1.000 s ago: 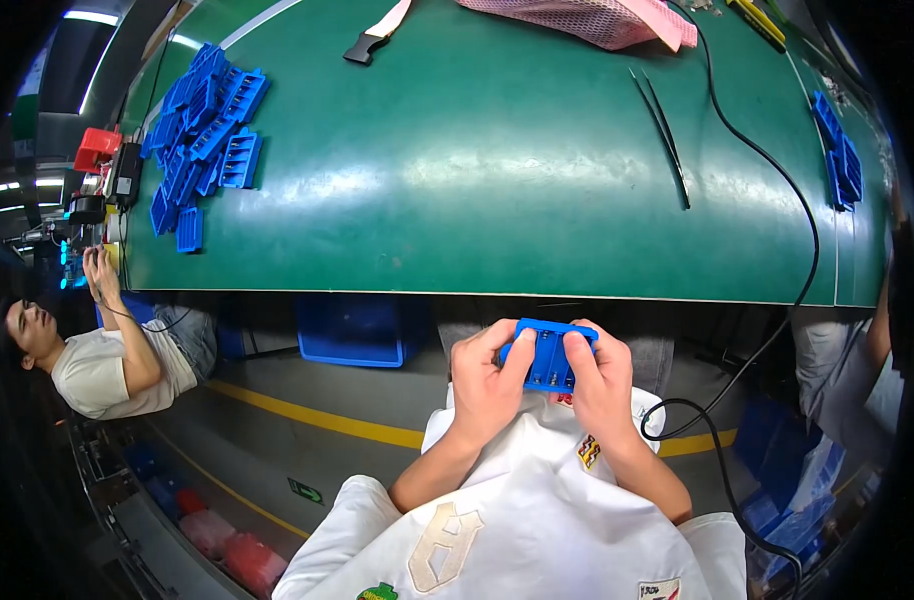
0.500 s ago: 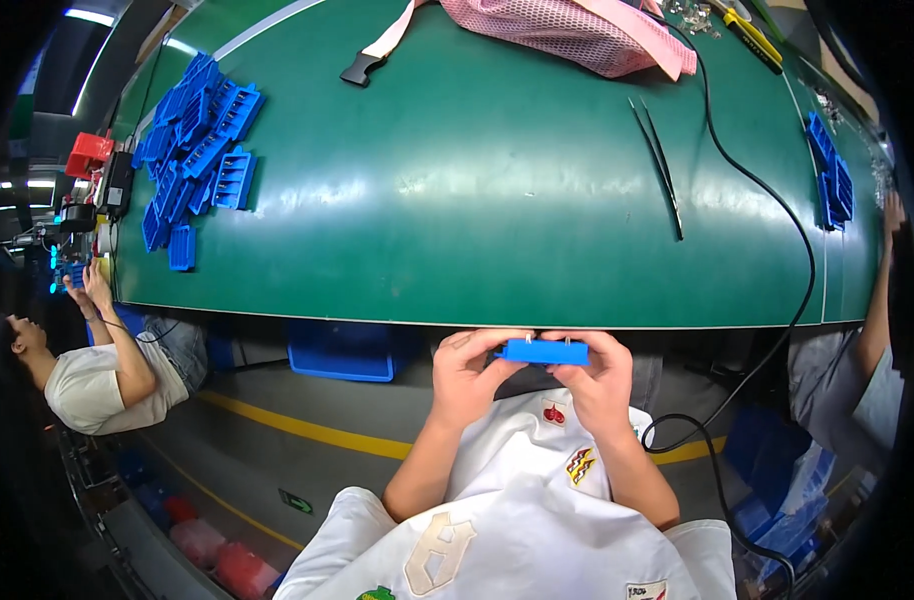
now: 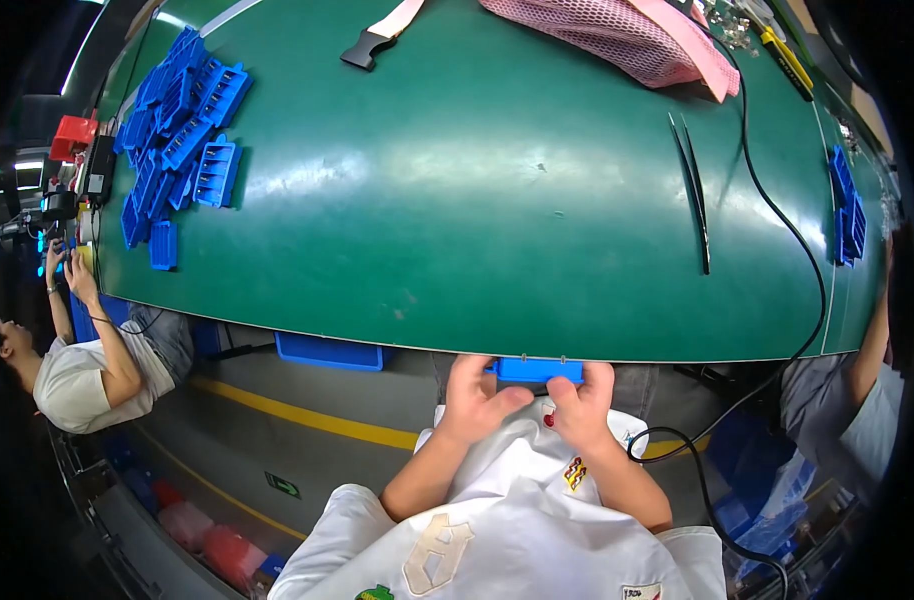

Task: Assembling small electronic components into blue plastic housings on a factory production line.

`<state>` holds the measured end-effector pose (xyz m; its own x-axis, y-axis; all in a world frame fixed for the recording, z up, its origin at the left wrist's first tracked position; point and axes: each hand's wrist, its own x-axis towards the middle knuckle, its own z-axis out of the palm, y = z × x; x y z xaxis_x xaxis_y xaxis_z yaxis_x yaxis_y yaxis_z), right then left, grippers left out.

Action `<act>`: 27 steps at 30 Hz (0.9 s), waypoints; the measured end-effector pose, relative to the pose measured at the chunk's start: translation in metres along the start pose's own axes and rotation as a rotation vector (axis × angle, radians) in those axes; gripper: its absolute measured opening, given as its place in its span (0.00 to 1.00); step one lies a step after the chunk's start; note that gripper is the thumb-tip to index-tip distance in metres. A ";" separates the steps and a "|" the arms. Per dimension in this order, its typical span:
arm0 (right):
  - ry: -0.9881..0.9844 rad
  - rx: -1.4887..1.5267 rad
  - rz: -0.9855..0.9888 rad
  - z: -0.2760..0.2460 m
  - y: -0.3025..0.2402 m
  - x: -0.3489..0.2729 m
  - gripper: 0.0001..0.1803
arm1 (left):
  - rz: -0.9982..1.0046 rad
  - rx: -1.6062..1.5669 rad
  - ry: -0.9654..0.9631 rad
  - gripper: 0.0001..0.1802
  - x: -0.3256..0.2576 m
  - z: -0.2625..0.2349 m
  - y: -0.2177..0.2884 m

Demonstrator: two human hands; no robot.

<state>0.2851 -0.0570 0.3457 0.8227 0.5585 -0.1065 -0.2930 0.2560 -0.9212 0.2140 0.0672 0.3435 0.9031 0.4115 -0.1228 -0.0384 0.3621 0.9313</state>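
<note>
While the right hand's grip clasps the blue plastic holder beside the desk's near edge, the left hand's hold cannot be told. Probably light, stiff and slick, it suits gripping by its ends, off the metal tabs.

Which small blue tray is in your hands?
The single tray between the left hand and right hand, away from the big left pile and small right group on the green table.
</note>
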 end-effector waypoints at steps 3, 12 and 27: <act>0.009 -0.024 -0.023 0.002 0.002 0.002 0.28 | -0.041 0.033 -0.005 0.26 0.001 -0.002 -0.001; 0.096 -0.105 -0.153 0.010 0.008 0.009 0.31 | 0.201 0.176 0.001 0.21 0.020 0.002 0.001; -0.107 0.078 0.047 0.011 -0.011 0.000 0.17 | 0.132 0.197 -0.038 0.29 0.000 -0.002 0.005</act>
<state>0.2831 -0.0510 0.3602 0.7519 0.6510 -0.1046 -0.3703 0.2857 -0.8839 0.2127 0.0708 0.3471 0.9112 0.4118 0.0139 -0.0765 0.1360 0.9878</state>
